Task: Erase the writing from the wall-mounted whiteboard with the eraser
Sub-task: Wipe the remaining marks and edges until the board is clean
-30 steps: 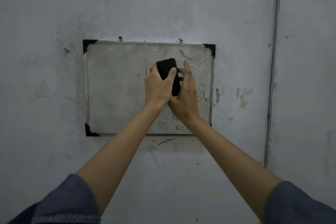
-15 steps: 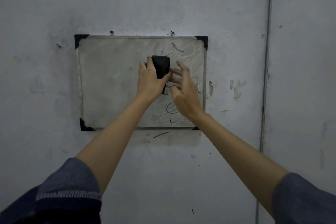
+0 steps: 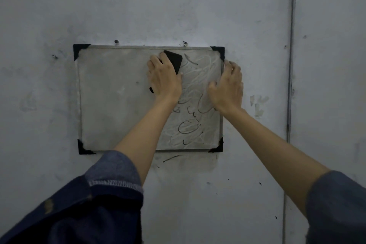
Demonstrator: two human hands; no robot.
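Our single head view: we face wall (image 3: pixel 198 6) square-on, at arm's reach, whiteboard (image 3: pixel 111 105) centred slightly left, both our forearms rising from bottom edge.

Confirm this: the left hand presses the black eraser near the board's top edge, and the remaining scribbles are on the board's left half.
Not quite. The head view shows the left hand on the eraser near the top edge, but the remaining scribbles are on the whiteboard's right half.

A grey, scuffed wall (image 3: pixel 178 6) fills the view. A vertical seam (image 3: pixel 291 65) runs down its right side. Pale peeled patches (image 3: pixel 257 103) sit left of the seam, and a dark stroke (image 3: pixel 171 158) and black specks (image 3: pixel 260 184) mark it lower down.
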